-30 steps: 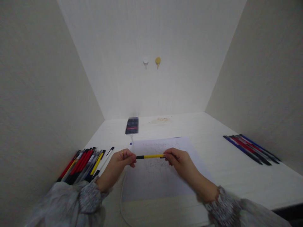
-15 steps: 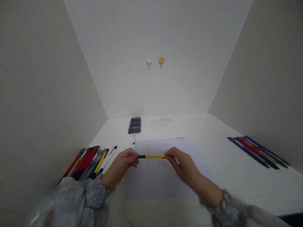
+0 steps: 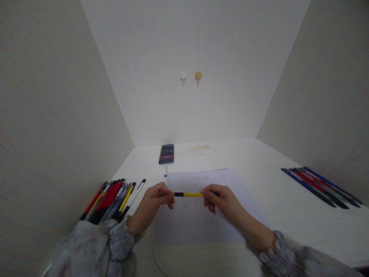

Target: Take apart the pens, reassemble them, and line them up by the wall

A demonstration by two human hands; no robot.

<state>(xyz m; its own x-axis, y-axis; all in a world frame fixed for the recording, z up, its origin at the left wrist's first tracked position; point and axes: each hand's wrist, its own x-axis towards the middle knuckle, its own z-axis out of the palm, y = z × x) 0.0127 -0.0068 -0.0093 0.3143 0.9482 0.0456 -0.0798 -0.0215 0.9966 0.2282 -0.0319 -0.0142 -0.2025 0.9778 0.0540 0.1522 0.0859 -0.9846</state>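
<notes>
A yellow pen [image 3: 192, 195] with a black grip section is held level above a sheet of paper [image 3: 198, 231] with faint marks on it. My left hand [image 3: 158, 198] is closed on the pen's black end, thumb and fingers pinching it. At the yellow end, my right hand [image 3: 217, 196] is closed around the barrel, and a dark tip shows beyond its fingers. Both ends of the pen are partly hidden by the fingers.
Several pens [image 3: 111, 200] in red, yellow, white and black lie at the left wall. More pens [image 3: 319, 186] lie side by side at the right. Behind the paper is a phone [image 3: 167, 154] with a white cable [image 3: 155, 246]. Two hooks [image 3: 198, 75] are on the back wall.
My right hand's fingers have closed further over the yellow end of the pen, covering more of it. The whole view has shifted slightly; my left hand keeps its hold.
</notes>
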